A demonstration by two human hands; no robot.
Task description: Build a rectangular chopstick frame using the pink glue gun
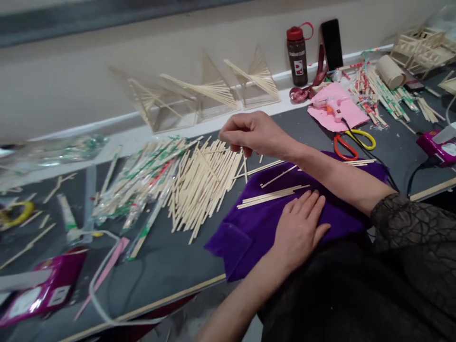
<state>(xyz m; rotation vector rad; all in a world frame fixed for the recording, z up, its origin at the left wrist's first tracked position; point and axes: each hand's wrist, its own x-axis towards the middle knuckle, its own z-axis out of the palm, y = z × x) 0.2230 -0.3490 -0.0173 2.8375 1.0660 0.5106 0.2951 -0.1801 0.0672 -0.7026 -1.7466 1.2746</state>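
My left hand (299, 225) lies flat, fingers stretched, on a purple cloth (260, 232). Just beyond its fingertips a few pale wooden sticks (269, 195) rest side by side on the cloth, with another short stick (280, 175) at a slant behind them. My right hand (254, 133) is raised above the far edge of the cloth, thumb and fingers pinched together. Whatever may be between those fingertips is too small to make out. Below and left of it spreads a loose pile of bare wooden sticks (203, 185).
Wrapped chopsticks (138, 175) lie left of the pile. Twisted stick frames (213, 92) stand along the wall. A pink glue gun (331, 109), scissors (356, 142), a bottle (297, 57) and a phone (331, 45) are at the back right. Cables cross the grey table (171, 275).
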